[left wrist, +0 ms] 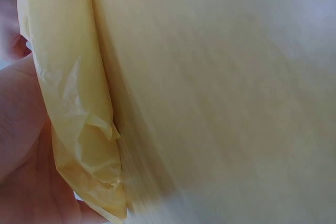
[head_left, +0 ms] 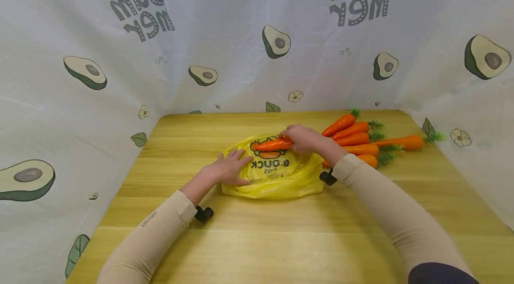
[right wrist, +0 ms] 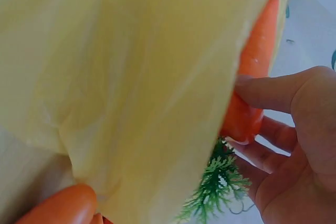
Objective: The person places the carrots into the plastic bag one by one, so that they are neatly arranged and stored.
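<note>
A yellow plastic bag with a printed duck and lettering lies flat on the table. My left hand rests on its left part, fingers spread; the left wrist view shows the bag's crumpled edge beside the palm. Over the bag, my right hand grips an orange toy carrot, its tip pointing left. In the right wrist view, thumb and fingers pinch that carrot near its thick end, its green leafy top below. The bag hides part of the carrot there.
Several more carrots with green tops lie in a group to the right of the bag, one carrot farther right than the others. The wooden table is bordered at the back and sides by a white cloth printed with avocados.
</note>
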{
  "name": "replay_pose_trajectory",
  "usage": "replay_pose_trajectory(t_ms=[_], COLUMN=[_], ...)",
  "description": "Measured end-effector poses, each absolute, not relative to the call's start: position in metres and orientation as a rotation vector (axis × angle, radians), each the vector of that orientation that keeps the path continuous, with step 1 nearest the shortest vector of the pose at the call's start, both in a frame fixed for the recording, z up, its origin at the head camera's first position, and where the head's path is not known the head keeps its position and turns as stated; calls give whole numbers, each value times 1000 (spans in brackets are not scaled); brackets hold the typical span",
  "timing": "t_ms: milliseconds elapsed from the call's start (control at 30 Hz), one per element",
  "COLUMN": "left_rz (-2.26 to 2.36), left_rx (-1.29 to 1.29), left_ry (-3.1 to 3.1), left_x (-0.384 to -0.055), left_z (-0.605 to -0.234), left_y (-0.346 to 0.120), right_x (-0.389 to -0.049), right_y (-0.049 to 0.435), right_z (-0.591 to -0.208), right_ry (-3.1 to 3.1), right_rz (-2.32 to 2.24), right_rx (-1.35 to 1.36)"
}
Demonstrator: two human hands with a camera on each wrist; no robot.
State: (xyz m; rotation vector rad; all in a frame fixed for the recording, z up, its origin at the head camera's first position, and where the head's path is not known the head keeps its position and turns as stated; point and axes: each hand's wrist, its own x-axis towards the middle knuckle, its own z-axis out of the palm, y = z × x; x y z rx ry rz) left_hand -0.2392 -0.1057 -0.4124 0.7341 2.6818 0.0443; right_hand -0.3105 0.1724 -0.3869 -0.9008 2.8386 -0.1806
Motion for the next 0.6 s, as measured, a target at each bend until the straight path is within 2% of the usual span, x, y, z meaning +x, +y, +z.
replay_pose_trajectory(t_ms=[300,600], left_rz=[69,58], left_rx=[716,723], left_ry=[2682,2694], left_x=[-232,-237], left_z=[-417,-414], left_y=[-107,-105], right_x=[-313,-319], right_y=[164,164], right_z=[-403,-399], right_ry=[2884,2972], right_rz=[-164,-98], right_rx=[-867,-798])
